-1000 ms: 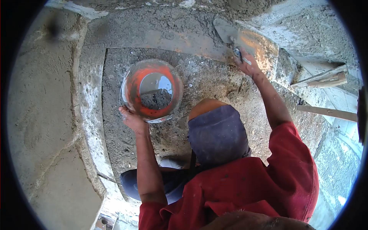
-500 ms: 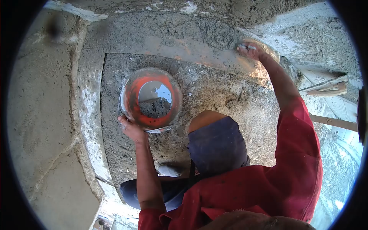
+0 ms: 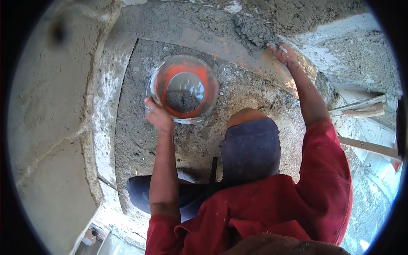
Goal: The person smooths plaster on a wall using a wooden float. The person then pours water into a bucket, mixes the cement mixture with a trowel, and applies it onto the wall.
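My left hand point(image 3: 159, 115) is closed on the lower left side of a bucket point(image 3: 209, 100). The bucket is orange inside, smeared with grey, and holds cloudy water point(image 3: 187, 81) with darker grey muck point(image 3: 180, 101) under it. My right hand point(image 3: 282, 53) reaches far to the upper right, its fingers curled, with whitish patches at them. What it grips, if anything, I cannot make out. It is beside a heap of wet mortar point(image 3: 253, 32), over a smooth strip point(image 3: 238, 57) stained grey and orange.
Rough gravelly ground point(image 3: 136, 127) lies around the bucket, bordered at left by a whitish ledge point(image 3: 106, 123) and a smooth grey slab point(image 3: 51, 170). My bent knee point(image 3: 250, 148) is below the bucket. Wooden pieces point(image 3: 361, 108) stick out at the right.
The whole view has shifted, so the bucket and my left hand appear higher and further right. Ripples show on the water. My right hand stays by the mortar heap.
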{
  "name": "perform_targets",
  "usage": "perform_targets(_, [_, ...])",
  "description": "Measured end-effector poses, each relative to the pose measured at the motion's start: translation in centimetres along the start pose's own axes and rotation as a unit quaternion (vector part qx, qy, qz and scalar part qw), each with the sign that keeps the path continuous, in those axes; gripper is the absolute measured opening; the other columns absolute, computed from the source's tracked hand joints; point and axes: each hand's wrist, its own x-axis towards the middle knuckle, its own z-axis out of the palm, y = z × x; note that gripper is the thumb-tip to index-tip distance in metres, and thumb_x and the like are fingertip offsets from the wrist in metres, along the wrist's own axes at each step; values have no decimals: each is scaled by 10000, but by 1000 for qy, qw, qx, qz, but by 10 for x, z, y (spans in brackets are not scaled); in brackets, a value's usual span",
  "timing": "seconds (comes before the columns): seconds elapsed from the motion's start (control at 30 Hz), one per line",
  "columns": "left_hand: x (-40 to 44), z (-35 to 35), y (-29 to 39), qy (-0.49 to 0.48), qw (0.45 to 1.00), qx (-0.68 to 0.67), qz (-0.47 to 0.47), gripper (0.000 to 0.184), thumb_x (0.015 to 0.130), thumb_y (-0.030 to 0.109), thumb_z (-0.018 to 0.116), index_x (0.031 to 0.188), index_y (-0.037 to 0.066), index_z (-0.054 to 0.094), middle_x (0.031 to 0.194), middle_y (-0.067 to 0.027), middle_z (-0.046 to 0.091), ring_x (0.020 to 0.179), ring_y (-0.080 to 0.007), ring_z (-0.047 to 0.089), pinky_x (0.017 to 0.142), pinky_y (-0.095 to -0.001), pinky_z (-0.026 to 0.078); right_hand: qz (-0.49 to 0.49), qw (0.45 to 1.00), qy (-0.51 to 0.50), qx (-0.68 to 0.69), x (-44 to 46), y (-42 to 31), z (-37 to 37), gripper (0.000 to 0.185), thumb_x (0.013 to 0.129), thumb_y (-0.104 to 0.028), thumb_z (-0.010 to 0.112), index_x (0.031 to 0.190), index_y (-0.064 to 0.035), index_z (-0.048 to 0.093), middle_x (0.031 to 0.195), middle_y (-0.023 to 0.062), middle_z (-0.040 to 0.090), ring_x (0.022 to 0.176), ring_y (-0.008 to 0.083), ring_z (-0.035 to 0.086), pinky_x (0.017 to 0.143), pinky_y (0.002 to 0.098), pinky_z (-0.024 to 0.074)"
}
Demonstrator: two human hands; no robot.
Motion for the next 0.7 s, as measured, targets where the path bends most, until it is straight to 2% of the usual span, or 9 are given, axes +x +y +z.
perform_targets(0.17, [-5, 4, 12, 44, 992, 113, -26, 657, 1097, 481, 415, 965, -113, 663, 866, -143, 687, 789, -234, 568, 758, -440, 470, -70, 994, 85, -27, -17, -17, -33, 533, 951, -574, 635, 1296, -168, 665, 1078, 130, 754, 999, 270, 730, 733, 416, 592])
perform_targets(0.23, [-12, 11, 28, 49, 996, 73, -16, 656, 1098, 478, 414, 970, -115, 665, 864, -147, 688, 783, -229, 564, 758, -434, 472, -64, 988, 135, -31, -35, -47, -61, 499, 949, -570, 634, 1273, -191, 673, 1067, 99, 758, 946, 267, 745, 722, 399, 596])
perform_targets(0.33, [-11, 11, 25, 58, 997, 59, -9, 656, 1098, 476, 417, 996, -119, 674, 873, -151, 692, 784, -222, 570, 760, -420, 476, -96, 993, 18, -67, -71, -148, -118, 386, 962, -491, 641, 1232, -216, 680, 1040, 82, 756, 870, 284, 744, 718, 429, 595])
perform_targets(0.4, [-15, 18, 35, 48, 997, 61, 0, 657, 1097, 478, 420, 1002, -120, 676, 877, -152, 694, 787, -226, 576, 763, -418, 479, -260, 962, 74, -43, -78, -180, -110, 381, 942, -443, 700, 1185, -150, 681, 1030, 145, 748, 884, 302, 737, 728, 435, 584])
perform_targets(0.47, [-14, 19, 31, 38, 997, 68, -12, 665, 1090, 487, 434, 1042, -132, 673, 920, -157, 707, 821, -233, 602, 797, -417, 491, -377, 912, 152, -55, -80, -206, -93, 380, 950, -445, 686, 1196, -154, 675, 1066, 125, 744, 877, 307, 735, 722, 422, 586])
perform_targets(0.57, [-10, 12, 22, 29, 998, 30, -37, 668, 1089, 491, 436, 1084, -134, 671, 974, -157, 710, 865, -234, 616, 829, -411, 497, -276, 953, 117, 44, -96, -215, -82, 398, 956, -444, 680, 1219, -146, 661, 1049, 136, 744, 873, 319, 729, 737, 430, 579])
perform_targets(0.63, [-4, -2, 8, 15, 997, -14, -75, 662, 1096, 485, 421, 1117, -128, 669, 1018, -152, 708, 898, -233, 621, 850, -403, 499, -200, 970, 73, 120, -98, -181, -60, 404, 967, -433, 670, 1235, -132, 649, 1009, 153, 740, 866, 317, 730, 749, 428, 572])
perform_targets(0.7, [-3, 0, 9, 13, 997, -35, -68, 649, 1105, 473, 397, 1133, -114, 671, 1045, -143, 702, 913, -229, 620, 858, -398, 501, -93, 978, 16, 185, -110, -135, -36, 394, 969, -431, 670, 1216, -125, 658, 978, 164, 740, 844, 330, 729, 755, 439, 571])
